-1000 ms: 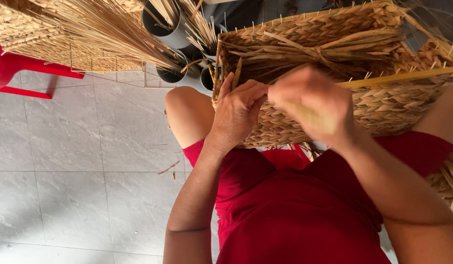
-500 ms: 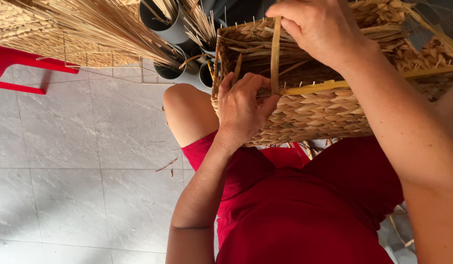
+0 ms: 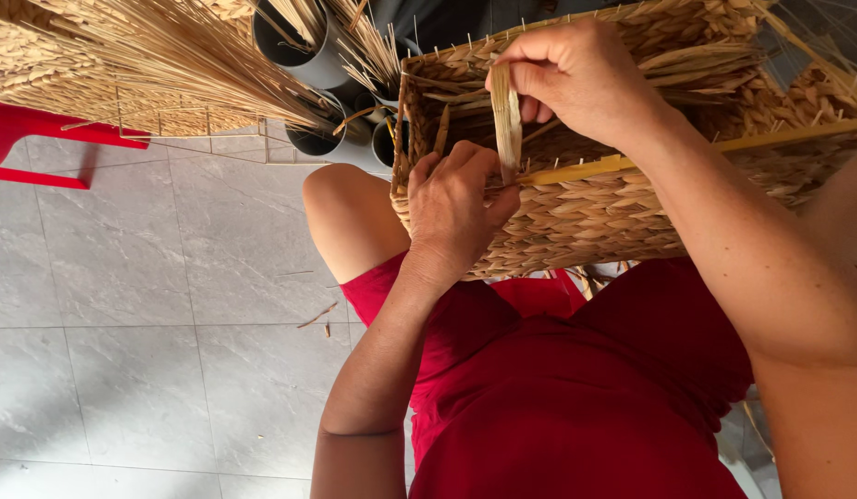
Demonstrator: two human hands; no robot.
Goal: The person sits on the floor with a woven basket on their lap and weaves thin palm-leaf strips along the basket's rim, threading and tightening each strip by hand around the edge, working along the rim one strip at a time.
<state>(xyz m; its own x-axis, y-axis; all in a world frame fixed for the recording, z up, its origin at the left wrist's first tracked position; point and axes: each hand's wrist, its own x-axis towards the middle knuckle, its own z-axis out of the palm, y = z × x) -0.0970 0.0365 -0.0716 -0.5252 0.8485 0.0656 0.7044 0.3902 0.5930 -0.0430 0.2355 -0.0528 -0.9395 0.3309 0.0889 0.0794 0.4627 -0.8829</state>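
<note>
Red-clad lap nearest, carrying rectangular woven straw basket. Left hand presses basket's near wall, fingers curled at flat pale straw strip. Right hand above rim, fingers pinching strip taut. Grey tiled floor open leftward. Beyond: dark tubes of reeds, red plastic stool.

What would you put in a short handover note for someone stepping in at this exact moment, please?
Left hand: pressed against the near wall of the woven basket, fingers pinching the base of a flat straw strand.
Right hand: above the basket's rim, gripping the upper end of that strand and holding it upright and taut.
The basket rests on the lap, against the red clothing. Loose straw bundles and dark tubes of stalks stand on the grey tile floor.
Done: the near wall looks fully woven.
Left: the held strand is not yet tucked in; stalk ends stick up along the rim.
</note>
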